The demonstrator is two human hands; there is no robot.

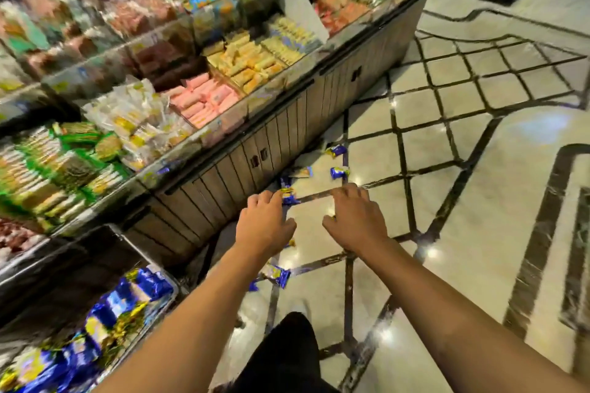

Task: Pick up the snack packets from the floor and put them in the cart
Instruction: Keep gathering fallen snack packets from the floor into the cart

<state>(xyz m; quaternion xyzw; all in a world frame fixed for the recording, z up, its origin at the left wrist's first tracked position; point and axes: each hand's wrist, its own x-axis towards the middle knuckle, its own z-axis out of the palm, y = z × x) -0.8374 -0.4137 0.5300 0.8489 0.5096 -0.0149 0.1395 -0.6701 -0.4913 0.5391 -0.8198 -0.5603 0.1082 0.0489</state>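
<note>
Several blue-and-gold snack packets lie scattered on the tiled floor beside the display counter. One packet (pixel 290 197) lies at the fingertips of my left hand (pixel 265 225), which reaches palm down with loosely bent fingers. Two more packets (pixel 339 173) (pixel 336 150) lie just beyond my right hand (pixel 354 217), which hovers palm down over the floor and holds nothing that I can see. Another packet (pixel 276 275) lies under my left forearm. The cart (pixel 145 254) stands at the lower left, with a pile of the same packets (pixel 121 306) inside it.
A long display counter (pixel 287 124) with tiered bins of wrapped snacks runs along the left, its wooden base right behind the packets. Glossy tiled floor (pixel 447 201) stretches to the right. My dark-clad leg (pixel 287 354) is at the bottom centre.
</note>
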